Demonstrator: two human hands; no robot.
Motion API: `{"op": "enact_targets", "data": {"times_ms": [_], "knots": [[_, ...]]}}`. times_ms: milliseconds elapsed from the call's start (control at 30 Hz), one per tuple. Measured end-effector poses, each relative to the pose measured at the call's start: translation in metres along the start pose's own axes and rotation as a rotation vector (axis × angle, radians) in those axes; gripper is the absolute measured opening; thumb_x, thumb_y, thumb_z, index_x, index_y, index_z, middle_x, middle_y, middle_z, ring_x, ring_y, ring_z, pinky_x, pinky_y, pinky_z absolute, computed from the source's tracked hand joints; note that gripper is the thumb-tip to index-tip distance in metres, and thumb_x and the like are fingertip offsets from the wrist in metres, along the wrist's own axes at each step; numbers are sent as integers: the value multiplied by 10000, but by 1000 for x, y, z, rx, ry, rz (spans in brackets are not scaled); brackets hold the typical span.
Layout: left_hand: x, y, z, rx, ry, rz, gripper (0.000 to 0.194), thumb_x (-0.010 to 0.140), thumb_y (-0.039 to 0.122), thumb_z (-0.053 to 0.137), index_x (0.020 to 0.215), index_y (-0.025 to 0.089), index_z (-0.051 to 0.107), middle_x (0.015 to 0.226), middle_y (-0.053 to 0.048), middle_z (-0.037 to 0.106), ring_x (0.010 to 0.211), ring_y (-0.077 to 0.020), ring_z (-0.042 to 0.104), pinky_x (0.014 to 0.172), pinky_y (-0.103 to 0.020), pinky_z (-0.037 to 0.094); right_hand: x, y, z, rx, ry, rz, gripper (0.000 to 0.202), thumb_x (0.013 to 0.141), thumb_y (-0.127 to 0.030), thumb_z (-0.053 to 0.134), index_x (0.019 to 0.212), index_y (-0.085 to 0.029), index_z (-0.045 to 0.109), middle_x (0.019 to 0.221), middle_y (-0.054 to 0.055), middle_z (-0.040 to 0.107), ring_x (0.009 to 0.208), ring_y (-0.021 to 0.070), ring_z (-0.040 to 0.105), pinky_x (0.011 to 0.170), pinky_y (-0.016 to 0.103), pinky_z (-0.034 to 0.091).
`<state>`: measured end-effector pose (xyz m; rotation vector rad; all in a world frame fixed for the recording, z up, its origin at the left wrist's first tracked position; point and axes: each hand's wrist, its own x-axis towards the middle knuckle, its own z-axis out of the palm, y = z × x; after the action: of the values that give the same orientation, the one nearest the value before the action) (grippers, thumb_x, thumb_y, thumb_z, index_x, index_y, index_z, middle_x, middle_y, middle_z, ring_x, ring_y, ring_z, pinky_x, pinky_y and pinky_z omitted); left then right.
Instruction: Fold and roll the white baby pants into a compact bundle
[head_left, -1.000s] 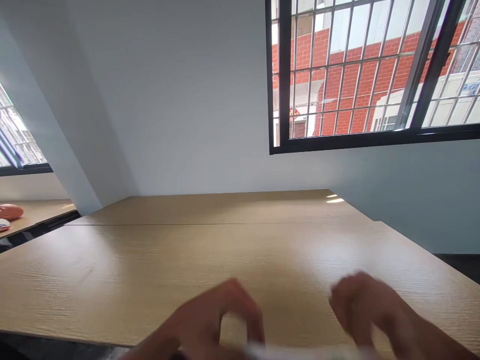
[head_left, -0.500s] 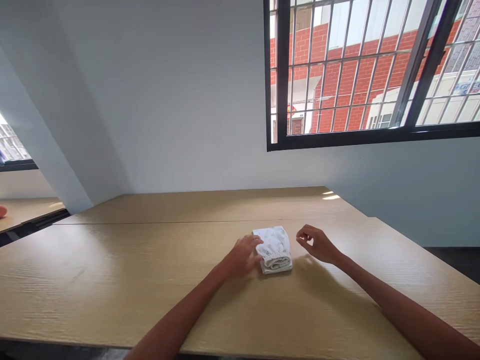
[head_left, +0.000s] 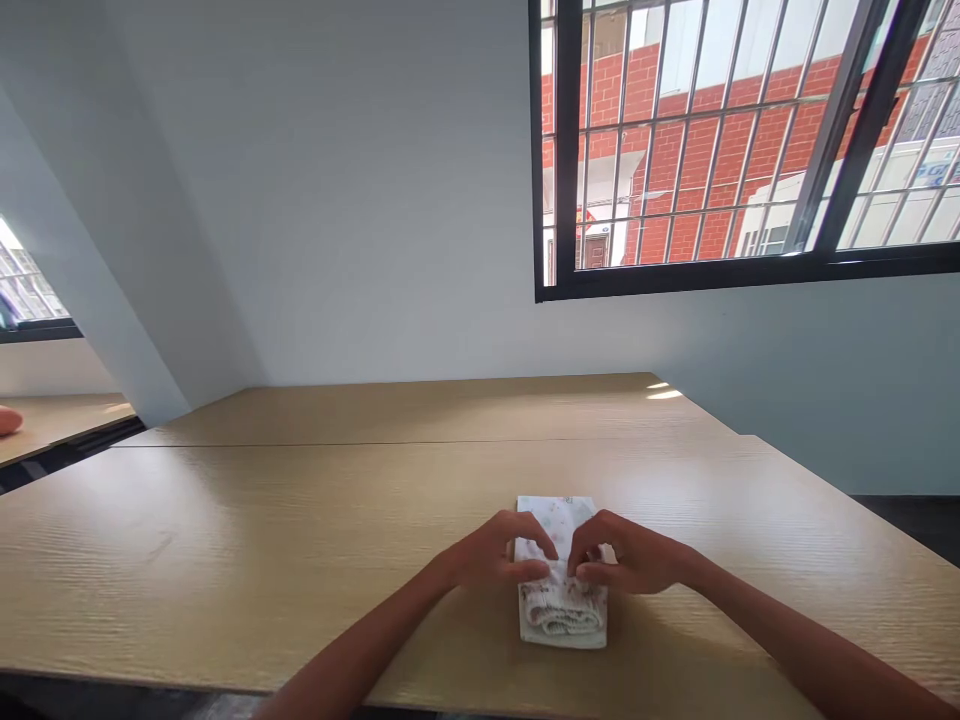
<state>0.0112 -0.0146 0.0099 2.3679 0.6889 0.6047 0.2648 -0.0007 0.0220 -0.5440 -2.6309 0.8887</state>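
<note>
"Left hand (head_left: pixel 506 548) and right hand (head_left: pixel 637 556): in what state?"
"Both curled, fingertips on a white, small-patterned, folded rectangular cloth (head_left: pixel 556 514); whether either pinches it cannot be told."
"And the cloth's position?"
"On the pale wood-grain surface (head_left: pixel 300 560), between the hands, near the front edge, layered end toward the person."

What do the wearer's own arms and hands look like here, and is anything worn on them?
The person's bare left hand and bare right hand show no glove, ring or marking. The slender left forearm and slender right forearm are uncovered, with no sleeve, watch or bracelet visible.
</note>
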Motion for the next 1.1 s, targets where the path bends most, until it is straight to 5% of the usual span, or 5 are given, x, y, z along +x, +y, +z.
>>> {"op": "enact_targets", "data": {"times_ms": [100, 233, 533, 733, 1100], "knots": [[4, -11, 8, 238, 66, -8, 307, 893, 367, 535, 1139, 212, 634, 1219, -79, 610, 1155, -241, 526, 1034, -370, 331, 3, 4, 8, -229, 142, 5, 201, 897, -301, 529, 943, -194, 692, 890, 60, 686, 810, 187, 609, 769, 320, 459], [1, -21, 8, 382, -7, -138, 485, 935, 394, 450, 1395, 249, 405, 1438, -69, 421, 1322, -260, 368, 1095, -425, 237, 4, 15, 11, -496, 225, 104, 223, 874, -364, 571, 996, -213, 680, 946, 80, 677, 872, 239, 597, 812, 390, 443], [-2, -20, 0, 348, -218, -276, 945, 757, 744, 528, 1494, 264, 185, 1538, -89, 192, 1409, -323, 176, 1135, -506, 81, -3, 27, 2, -435, 153, 181, 722, 649, -680, 692, 1170, -181, 645, 1169, 123, 625, 1034, 295, 578, 897, 408, 470], [-3, -24, 2, 411, -161, -372, 1013, 720, 803, 490, 1499, 254, 145, 1541, -102, 157, 1415, -333, 147, 1118, -583, 63, -5, 35, 2, -431, 54, 202, 818, 776, -685, 573, 1355, -113, 495, 1390, 143, 463, 1313, 343, 362, 1078, 469, 340], [-2, -31, 2, 446, -176, -407, 982, 755, 806, 427, 1500, 258, 97, 1545, -116, 121, 1423, -325, 115, 1082, -648, 42, -9, 46, -6, -398, -55, 157, 752, 894, -616, 464, 1477, -184, 263, 1508, 80, 259, 1401, 308, 183, 1139, 470, 230]]}}
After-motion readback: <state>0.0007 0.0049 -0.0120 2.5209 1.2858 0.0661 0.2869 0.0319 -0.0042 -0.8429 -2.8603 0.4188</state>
